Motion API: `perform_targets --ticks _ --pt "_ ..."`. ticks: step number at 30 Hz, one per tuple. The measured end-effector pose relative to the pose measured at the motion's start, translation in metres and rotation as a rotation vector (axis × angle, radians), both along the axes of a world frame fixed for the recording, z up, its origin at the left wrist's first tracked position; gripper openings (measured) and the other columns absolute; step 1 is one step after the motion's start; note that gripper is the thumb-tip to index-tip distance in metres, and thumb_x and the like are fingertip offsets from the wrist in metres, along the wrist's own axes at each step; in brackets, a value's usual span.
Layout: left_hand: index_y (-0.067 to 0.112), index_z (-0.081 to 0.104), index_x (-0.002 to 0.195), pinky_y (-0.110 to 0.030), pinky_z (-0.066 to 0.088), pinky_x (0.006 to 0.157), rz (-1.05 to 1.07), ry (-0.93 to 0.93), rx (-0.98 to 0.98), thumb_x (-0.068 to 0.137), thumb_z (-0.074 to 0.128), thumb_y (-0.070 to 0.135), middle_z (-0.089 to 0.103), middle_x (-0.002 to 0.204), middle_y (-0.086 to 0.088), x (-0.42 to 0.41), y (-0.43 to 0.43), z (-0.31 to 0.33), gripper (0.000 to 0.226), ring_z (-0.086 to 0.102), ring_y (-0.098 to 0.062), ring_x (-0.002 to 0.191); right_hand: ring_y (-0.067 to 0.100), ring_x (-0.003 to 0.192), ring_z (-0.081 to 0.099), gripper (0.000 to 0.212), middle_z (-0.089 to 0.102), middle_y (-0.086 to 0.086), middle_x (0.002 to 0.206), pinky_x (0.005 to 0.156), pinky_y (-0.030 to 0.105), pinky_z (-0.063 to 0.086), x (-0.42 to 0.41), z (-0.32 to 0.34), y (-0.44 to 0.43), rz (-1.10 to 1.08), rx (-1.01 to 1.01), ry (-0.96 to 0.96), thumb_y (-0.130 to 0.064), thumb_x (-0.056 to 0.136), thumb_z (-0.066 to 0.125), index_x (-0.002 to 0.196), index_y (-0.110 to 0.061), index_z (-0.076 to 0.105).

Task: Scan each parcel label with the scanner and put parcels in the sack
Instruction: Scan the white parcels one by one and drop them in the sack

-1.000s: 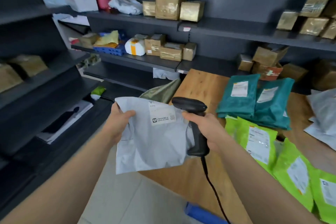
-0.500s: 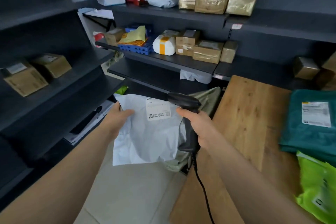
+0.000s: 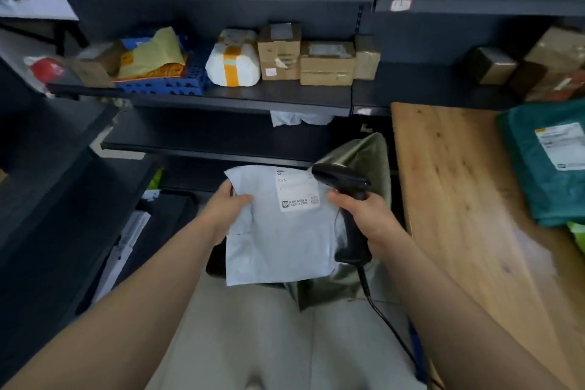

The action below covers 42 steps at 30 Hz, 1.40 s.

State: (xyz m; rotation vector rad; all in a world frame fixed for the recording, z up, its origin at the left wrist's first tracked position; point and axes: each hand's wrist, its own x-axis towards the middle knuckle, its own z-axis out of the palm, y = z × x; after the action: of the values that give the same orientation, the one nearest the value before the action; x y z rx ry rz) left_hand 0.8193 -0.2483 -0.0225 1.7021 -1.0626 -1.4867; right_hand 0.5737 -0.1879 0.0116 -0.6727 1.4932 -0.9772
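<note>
Left hand [image 3: 225,206]: closed on the left edge of a white parcel [image 3: 278,241], thumb on its front. Parcel hung upright, its label [image 3: 297,189] facing up near the top. Right hand [image 3: 367,215]: wrapped around the grip of a black scanner [image 3: 345,196], head beside the label's right edge. Olive sack [image 3: 364,155]: behind and below the parcel, against the table [image 3: 459,199]. Teal parcel [image 3: 544,165]: on the table, well right.
</note>
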Motion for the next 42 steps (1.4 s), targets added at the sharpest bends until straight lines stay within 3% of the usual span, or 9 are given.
perform_targets --ticks 6,11,16,20,24,27,30,37,42 --pt "0.026 0.055 0.123 -0.038 0.055 0.083 -0.272 0.011 0.129 0.089 0.055 0.008 0.067 0.113 0.000 -0.039 -0.060 -0.043 0.038 0.066 -0.021 0.101 0.003 0.069 0.069 0.013 0.071 -0.004 0.080 0.057 0.015 0.051 -0.031 -0.008 -0.017 -0.134 -0.058 0.170 -0.024 0.080 0.079 0.084 -0.022 0.066" --pt "0.019 0.050 0.130 -0.033 0.053 0.075 -0.373 -0.014 0.236 0.091 0.055 0.009 0.065 0.113 -0.003 -0.080 -0.087 -0.086 0.040 0.064 -0.022 0.100 0.021 0.084 0.072 0.034 0.075 -0.002 0.085 0.084 0.041 0.058 -0.059 -0.038 -0.045 -0.124 0.040 0.324 -0.046 0.068 0.082 0.092 -0.023 0.071" --pt "0.026 0.048 0.121 -0.027 0.047 0.076 -0.462 -0.144 0.278 0.094 0.053 0.015 0.059 0.094 0.006 -0.098 -0.108 -0.134 0.029 0.057 -0.012 0.086 0.014 0.078 0.069 0.022 0.074 0.001 0.085 0.069 0.025 0.055 -0.068 -0.070 -0.074 -0.050 0.096 0.371 -0.036 0.076 0.080 0.089 -0.021 0.070" --pt "0.028 0.033 0.148 -0.040 0.043 0.104 -0.551 -0.383 0.310 0.084 0.060 0.037 0.043 0.140 -0.011 -0.087 -0.127 -0.182 0.070 0.049 -0.030 0.119 0.016 0.082 0.069 0.023 0.073 0.004 0.090 0.076 0.030 0.057 -0.063 -0.107 -0.093 0.021 0.140 0.405 -0.031 0.079 0.078 0.093 -0.015 0.070" --pt "0.035 0.040 0.143 -0.043 0.028 0.114 -0.617 -0.603 0.338 0.091 0.056 0.028 0.006 0.157 -0.013 -0.087 -0.141 -0.216 0.054 0.020 -0.038 0.140 0.019 0.085 0.069 0.020 0.073 0.004 0.090 0.082 0.037 0.056 -0.061 -0.143 -0.108 -0.004 0.198 0.394 -0.034 0.079 0.078 0.090 -0.019 0.069" --pt "0.028 0.049 0.137 -0.035 0.042 0.100 -0.613 -0.522 0.270 0.088 0.064 0.024 0.035 0.145 -0.011 -0.085 -0.151 -0.236 0.051 0.045 -0.032 0.124 0.018 0.082 0.069 0.018 0.074 0.005 0.088 0.076 0.030 0.056 -0.057 -0.163 -0.119 -0.065 0.218 0.334 -0.028 0.081 0.077 0.090 -0.015 0.070" --pt "0.017 0.051 0.132 -0.030 0.049 0.082 -0.461 -0.410 0.187 0.081 0.071 0.011 0.061 0.119 -0.007 -0.076 -0.159 -0.245 0.055 0.061 -0.025 0.104 0.024 0.085 0.073 0.025 0.076 0.009 0.090 0.085 0.042 0.058 -0.049 -0.189 -0.132 -0.135 0.242 0.231 -0.024 0.080 0.079 0.097 -0.007 0.072" --pt "0.027 0.039 0.143 -0.026 0.048 0.091 -0.418 -0.311 0.031 0.086 0.063 -0.002 0.056 0.124 0.005 -0.038 -0.179 -0.242 0.068 0.059 -0.015 0.110 0.021 0.092 0.070 0.023 0.074 0.005 0.097 0.089 0.039 0.056 -0.021 -0.250 -0.172 -0.229 0.285 0.125 -0.028 0.082 0.077 0.099 -0.014 0.070" --pt "0.038 0.042 0.138 -0.008 0.049 0.068 -0.406 -0.214 0.001 0.089 0.061 -0.002 0.058 0.112 0.019 -0.024 -0.187 -0.252 0.066 0.063 0.009 0.089 0.023 0.100 0.068 0.031 0.072 0.006 0.103 0.091 0.038 0.054 -0.017 -0.304 -0.186 -0.225 0.329 0.103 -0.027 0.082 0.077 0.107 -0.011 0.069"
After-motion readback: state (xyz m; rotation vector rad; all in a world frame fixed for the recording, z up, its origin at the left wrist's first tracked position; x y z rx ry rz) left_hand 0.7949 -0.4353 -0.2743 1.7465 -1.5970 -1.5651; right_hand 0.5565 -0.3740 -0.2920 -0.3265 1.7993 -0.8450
